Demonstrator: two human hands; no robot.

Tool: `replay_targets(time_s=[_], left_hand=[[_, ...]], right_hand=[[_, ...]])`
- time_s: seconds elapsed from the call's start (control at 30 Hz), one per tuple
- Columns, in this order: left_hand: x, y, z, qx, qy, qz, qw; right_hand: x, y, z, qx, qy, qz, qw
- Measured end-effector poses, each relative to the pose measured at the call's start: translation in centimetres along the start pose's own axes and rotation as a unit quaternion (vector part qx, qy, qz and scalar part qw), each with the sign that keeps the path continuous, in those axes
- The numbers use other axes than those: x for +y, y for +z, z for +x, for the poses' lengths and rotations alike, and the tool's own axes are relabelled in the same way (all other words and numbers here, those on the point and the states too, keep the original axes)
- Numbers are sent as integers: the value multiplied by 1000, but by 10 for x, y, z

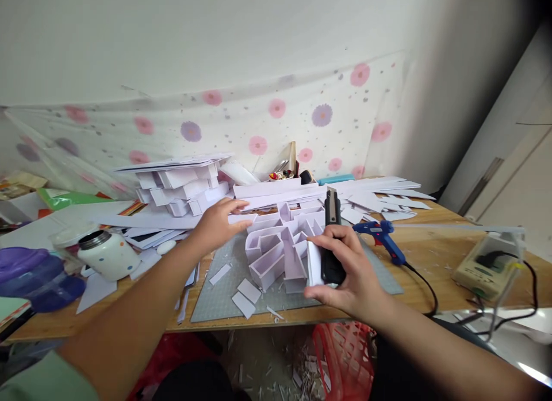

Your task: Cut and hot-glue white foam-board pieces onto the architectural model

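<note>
My right hand grips a black utility knife, its blade end pointing up and away from me. Between the thumb and fingers of that hand is also a small white board piece. My left hand reaches over the far left corner of a white board model, thumb and fingers apart; whether they touch its wall I cannot tell. Curved and straight upright walls divide the model into compartments. It stands on a grey-green cutting mat. Small cut board pieces lie at its front left.
A blue hot glue gun lies on the right, its cord running to a power strip. At the back left rises a stacked white model. An open white bottle and purple container stand left. Below is a red basket.
</note>
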State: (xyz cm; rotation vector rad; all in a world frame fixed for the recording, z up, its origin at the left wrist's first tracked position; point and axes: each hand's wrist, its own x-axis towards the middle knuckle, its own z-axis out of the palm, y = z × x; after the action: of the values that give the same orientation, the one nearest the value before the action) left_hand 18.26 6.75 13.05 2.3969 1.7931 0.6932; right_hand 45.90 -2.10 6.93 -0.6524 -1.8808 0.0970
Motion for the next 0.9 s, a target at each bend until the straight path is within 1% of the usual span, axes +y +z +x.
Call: replay_targets(time_s=[0.03, 0.07, 0.1, 0.13, 0.17, 0.23, 0.27, 0.3, 0.33, 0.37, 0.43, 0.5, 0.57, 0.63, 0.7, 0.8, 0.87, 0.9], left_hand=[[18, 4, -17, -14, 32, -54, 998], [35, 10, -36, -37, 59, -204, 976], [51, 17, -54, -73, 71, -336, 936], [64, 26, -72, -105, 71, -440, 889], [76, 35, -87, -107, 65, -523, 843], [94, 53, -113, -103, 48, -640, 760], [100, 59, -122, -100, 34, -676, 729], [105, 64, -129, -95, 24, -701, 706], [109, 66, -135, -90, 15, -717, 691], [112, 67, -139, -82, 8, -724, 685], [117, 64, -145, -63, -14, -726, 685], [119, 61, -149, -49, -53, -730, 680], [119, 61, -149, -48, -108, -750, 651], [116, 61, -147, -62, -168, -772, 611], [112, 62, -142, -83, -223, -782, 576], [108, 62, -137, -105, -267, -786, 547], [105, 63, -137, -108, -272, -793, 535], [104, 64, -138, -108, -268, -795, 533]], right_hand=[[-1, 0, 0, 4, 1, 3, 1000], [-3, 1, 0, 7, 1, 7, 1000], [-6, 1, -1, 9, 0, 13, 1000], [-9, 2, -2, 8, -2, 20, 1000], [-13, 3, -3, 6, -5, 28, 1000], [-21, 6, -5, 1, -12, 49, 999], [-26, 8, -6, -2, -14, 59, 998], [-31, 10, -8, -5, -16, 67, 998], [-35, 11, -9, -10, -18, 74, 997], [-39, 13, -11, -17, -18, 77, 997], [-44, 14, -15, -33, -13, 74, 997], [-46, 13, -18, -47, -8, 74, 996], [-43, 9, -20, -53, -5, 92, 994], [-38, 2, -19, -50, 2, 132, 990], [-32, -6, -17, -49, 22, 176, 983], [-27, -16, -15, -82, 56, 220, 971], [-27, -19, -15, -106, 90, 234, 962], [-28, -19, -16, -114, 119, 248, 955]])
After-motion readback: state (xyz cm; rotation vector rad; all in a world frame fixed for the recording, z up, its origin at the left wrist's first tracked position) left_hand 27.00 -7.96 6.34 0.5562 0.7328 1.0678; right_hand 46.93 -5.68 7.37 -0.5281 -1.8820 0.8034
